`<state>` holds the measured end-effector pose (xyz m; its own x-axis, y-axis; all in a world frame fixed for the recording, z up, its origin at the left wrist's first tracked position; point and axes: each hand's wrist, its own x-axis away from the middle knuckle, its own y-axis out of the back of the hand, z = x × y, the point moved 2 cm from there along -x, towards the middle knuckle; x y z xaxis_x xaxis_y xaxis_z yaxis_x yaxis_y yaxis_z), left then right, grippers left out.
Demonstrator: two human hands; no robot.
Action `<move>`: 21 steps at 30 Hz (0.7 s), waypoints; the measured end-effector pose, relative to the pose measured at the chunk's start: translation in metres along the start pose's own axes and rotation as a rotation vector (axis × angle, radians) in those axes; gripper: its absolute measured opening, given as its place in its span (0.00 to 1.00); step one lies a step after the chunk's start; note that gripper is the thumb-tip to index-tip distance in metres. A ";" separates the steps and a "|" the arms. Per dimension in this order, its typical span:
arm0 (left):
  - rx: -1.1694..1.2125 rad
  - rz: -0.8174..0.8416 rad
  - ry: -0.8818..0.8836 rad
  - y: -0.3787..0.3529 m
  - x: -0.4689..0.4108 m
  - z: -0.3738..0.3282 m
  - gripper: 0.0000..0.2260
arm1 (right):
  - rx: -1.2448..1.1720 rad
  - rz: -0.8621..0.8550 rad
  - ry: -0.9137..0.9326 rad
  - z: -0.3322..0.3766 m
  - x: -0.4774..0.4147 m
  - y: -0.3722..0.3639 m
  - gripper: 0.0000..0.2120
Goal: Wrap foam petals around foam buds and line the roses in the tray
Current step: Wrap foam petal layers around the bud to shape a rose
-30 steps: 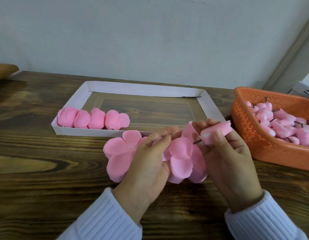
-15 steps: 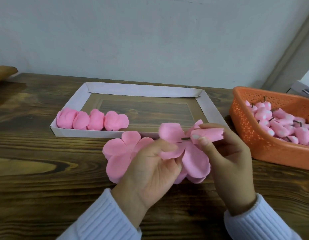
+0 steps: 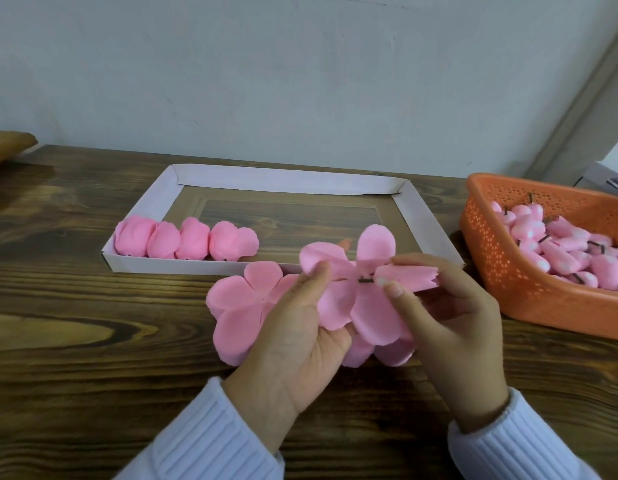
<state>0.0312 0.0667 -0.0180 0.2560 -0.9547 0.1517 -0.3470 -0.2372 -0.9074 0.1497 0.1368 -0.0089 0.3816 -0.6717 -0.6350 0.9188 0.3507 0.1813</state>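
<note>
My right hand [image 3: 453, 317] is pinching the bud [image 3: 404, 277]; my left hand [image 3: 293, 327] is gripping the petal sheet [image 3: 338, 299] beside it. I am risking a tear if the stem [image 3: 365, 280] goes in off-centre. The tray [image 3: 286, 180] is lying just beyond my fingertips.

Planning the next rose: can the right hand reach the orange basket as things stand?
Probably yes: the orange basket sits open-topped right of the right hand, nothing between them, though it pinches a bud.
</note>
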 end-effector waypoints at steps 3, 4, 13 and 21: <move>-0.063 -0.015 0.028 0.001 0.000 0.001 0.19 | 0.052 -0.001 0.035 0.002 0.000 -0.001 0.12; -0.071 0.000 0.047 0.001 0.001 0.001 0.19 | 0.072 -0.008 0.041 0.002 0.000 -0.001 0.12; -0.011 0.070 -0.008 0.001 0.001 0.000 0.16 | 0.128 -0.055 0.018 0.000 0.001 0.002 0.10; -0.390 0.150 -0.122 -0.018 0.007 -0.001 0.18 | 0.148 0.007 -0.074 -0.006 0.002 0.000 0.13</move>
<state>0.0384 0.0640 -0.0002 0.2732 -0.9612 -0.0396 -0.6975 -0.1695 -0.6962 0.1499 0.1395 -0.0143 0.3897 -0.7175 -0.5774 0.9187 0.2595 0.2976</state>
